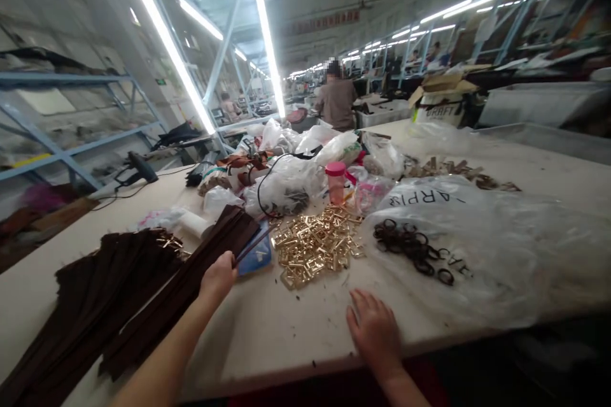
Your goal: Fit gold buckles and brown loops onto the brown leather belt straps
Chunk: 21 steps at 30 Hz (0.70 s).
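Observation:
My left hand (218, 276) is closed at the edge of a stack of dark brown straps (191, 283). A thin brown strap (255, 242) sticks out from its fingers over a blue tray (258, 253). My right hand (375, 329) lies on the near part of the table, fingers stretched out and nothing in them. Just beyond it is a heap of gold-coloured metal buckles (317, 244). To its right, dark brown rings (413, 244) rest on a clear plastic bag (496, 254).
A second fan of brown straps (105, 286) covers the table's left side. Behind the buckles stand a pink-lidded jar (335, 183) and piled plastic bags (286, 181). A black heat-gun-like tool (138, 168) lies at the far left. Another person (337, 101) is farther back.

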Tool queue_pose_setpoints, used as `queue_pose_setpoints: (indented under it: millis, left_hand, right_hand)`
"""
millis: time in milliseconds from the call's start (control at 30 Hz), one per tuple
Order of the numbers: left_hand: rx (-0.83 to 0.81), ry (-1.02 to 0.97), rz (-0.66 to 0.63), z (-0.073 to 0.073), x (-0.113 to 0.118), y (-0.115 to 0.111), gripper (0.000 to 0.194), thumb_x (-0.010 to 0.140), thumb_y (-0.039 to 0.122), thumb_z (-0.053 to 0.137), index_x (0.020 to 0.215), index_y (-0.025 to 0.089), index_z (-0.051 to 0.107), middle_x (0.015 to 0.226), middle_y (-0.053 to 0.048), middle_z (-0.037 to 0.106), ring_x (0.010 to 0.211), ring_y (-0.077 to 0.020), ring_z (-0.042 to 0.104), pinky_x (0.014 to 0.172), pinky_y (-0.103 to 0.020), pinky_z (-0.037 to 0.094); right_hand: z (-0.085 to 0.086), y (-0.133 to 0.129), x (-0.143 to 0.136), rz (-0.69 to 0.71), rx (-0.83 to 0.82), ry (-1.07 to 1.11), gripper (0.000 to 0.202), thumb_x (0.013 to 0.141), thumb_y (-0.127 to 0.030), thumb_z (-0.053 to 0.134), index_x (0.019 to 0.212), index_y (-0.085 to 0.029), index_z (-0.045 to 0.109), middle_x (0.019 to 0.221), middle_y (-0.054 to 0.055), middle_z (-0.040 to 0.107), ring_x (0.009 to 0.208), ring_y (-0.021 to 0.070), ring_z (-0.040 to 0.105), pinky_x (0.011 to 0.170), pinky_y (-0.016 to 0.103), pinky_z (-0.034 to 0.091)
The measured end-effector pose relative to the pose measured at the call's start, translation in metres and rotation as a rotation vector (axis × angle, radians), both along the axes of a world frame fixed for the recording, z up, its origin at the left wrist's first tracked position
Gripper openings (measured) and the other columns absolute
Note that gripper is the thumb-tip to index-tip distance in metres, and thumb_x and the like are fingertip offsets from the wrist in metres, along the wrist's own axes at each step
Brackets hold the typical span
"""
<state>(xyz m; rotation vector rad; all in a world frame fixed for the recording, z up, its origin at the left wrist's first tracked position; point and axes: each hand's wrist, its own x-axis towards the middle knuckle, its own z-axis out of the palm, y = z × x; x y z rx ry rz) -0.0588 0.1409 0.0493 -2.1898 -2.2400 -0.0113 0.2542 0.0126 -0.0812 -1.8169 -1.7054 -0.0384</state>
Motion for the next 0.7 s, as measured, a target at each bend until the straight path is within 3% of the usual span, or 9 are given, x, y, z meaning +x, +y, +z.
queue_pose_setpoints:
  millis: [100, 200, 267, 333, 433, 567, 633, 700]
  left_hand:
    - [-0.092, -0.162, -0.137, 0.006, 0.031, -0.037, 0.010, 0.080, 0.027, 0.044, 0.086, 0.019, 0.047, 0.078, -0.002, 0.060, 0.075, -0.0172, 0.058, 0.068, -0.025, 0.042]
    - [-0.451, -0.589, -0.308, 0.007, 0.067, -0.083, 0.010, 0.075, 0.025, 0.047, 0.082, 0.018, 0.049, 0.070, 0.002, 0.058, 0.069, -0.0155, 0.056, 0.066, -0.025, 0.043]
    - [-0.648, -0.721, -0.317, 0.003, 0.088, -0.108, 0.012, 0.071, 0.022, 0.049, 0.082, 0.018, 0.052, 0.070, 0.003, 0.058, 0.070, -0.0147, 0.056, 0.066, -0.024, 0.042]
    - [-0.793, -0.819, -0.260, -0.006, 0.104, -0.124, 0.018, 0.070, 0.023, 0.050, 0.087, 0.017, 0.053, 0.073, 0.003, 0.059, 0.066, -0.0130, 0.054, 0.061, -0.023, 0.042]
    - [-0.979, -1.011, -0.125, -0.025, 0.120, -0.129, 0.031, 0.070, 0.033, 0.054, 0.096, 0.017, 0.049, 0.071, 0.002, 0.059, 0.056, -0.0107, 0.052, 0.052, -0.021, 0.040]
    - [-1.089, -1.236, -0.059, -0.043, 0.132, -0.117, 0.052, 0.064, 0.051, 0.062, 0.099, 0.016, 0.046, 0.062, 0.002, 0.059, 0.048, -0.0099, 0.051, 0.047, -0.020, 0.036]
    - [-1.063, -1.297, -0.050, -0.045, 0.135, -0.110, 0.052, 0.063, 0.052, 0.064, 0.095, 0.015, 0.048, 0.059, 0.003, 0.058, 0.046, -0.0085, 0.049, 0.045, -0.019, 0.034]
    - [-1.031, -1.352, 0.016, -0.044, 0.136, -0.103, 0.049, 0.062, 0.050, 0.066, 0.093, 0.016, 0.049, 0.060, 0.003, 0.059, 0.046, -0.0083, 0.050, 0.045, -0.018, 0.034]
  right_hand:
    - [0.008, -0.001, 0.002, 0.018, 0.007, 0.134, 0.036, 0.082, -0.034, 0.046, 0.113, -0.016, 0.052, 0.106, 0.013, 0.062, 0.098, 0.0267, 0.055, 0.085, 0.041, 0.038]
    - [0.017, -0.001, 0.008, 0.065, 0.020, 0.394, 0.047, 0.086, -0.040, 0.039, 0.127, -0.015, 0.038, 0.108, 0.013, 0.060, 0.091, 0.0244, 0.058, 0.081, 0.040, 0.042]
    - [0.023, 0.000, 0.010, 0.109, 0.005, 0.611, 0.046, 0.087, -0.041, 0.038, 0.125, -0.017, 0.039, 0.101, 0.011, 0.062, 0.082, 0.0216, 0.060, 0.074, 0.035, 0.045]
    - [0.031, 0.000, 0.009, 0.137, -0.027, 0.813, 0.037, 0.086, -0.042, 0.041, 0.111, -0.017, 0.050, 0.088, 0.008, 0.065, 0.074, 0.0194, 0.060, 0.067, 0.031, 0.047]
    - [0.042, -0.001, 0.001, 0.186, -0.081, 0.972, 0.027, 0.085, -0.041, 0.044, 0.089, -0.017, 0.055, 0.073, 0.003, 0.063, 0.066, 0.0164, 0.058, 0.060, 0.026, 0.046]
    - [0.055, -0.004, 0.002, 0.328, -0.125, 0.773, 0.020, 0.085, -0.036, 0.045, 0.088, -0.019, 0.056, 0.068, 0.000, 0.062, 0.061, 0.0147, 0.058, 0.055, 0.023, 0.044]
    - [0.061, 0.000, 0.022, 0.266, -0.071, 0.571, 0.019, 0.085, -0.035, 0.046, 0.094, -0.021, 0.056, 0.069, -0.001, 0.062, 0.061, 0.0144, 0.058, 0.055, 0.023, 0.045]
    - [0.066, 0.013, 0.053, 0.089, 0.008, 0.421, 0.022, 0.086, -0.035, 0.044, 0.098, -0.021, 0.055, 0.072, 0.000, 0.062, 0.063, 0.0149, 0.059, 0.059, 0.024, 0.047]
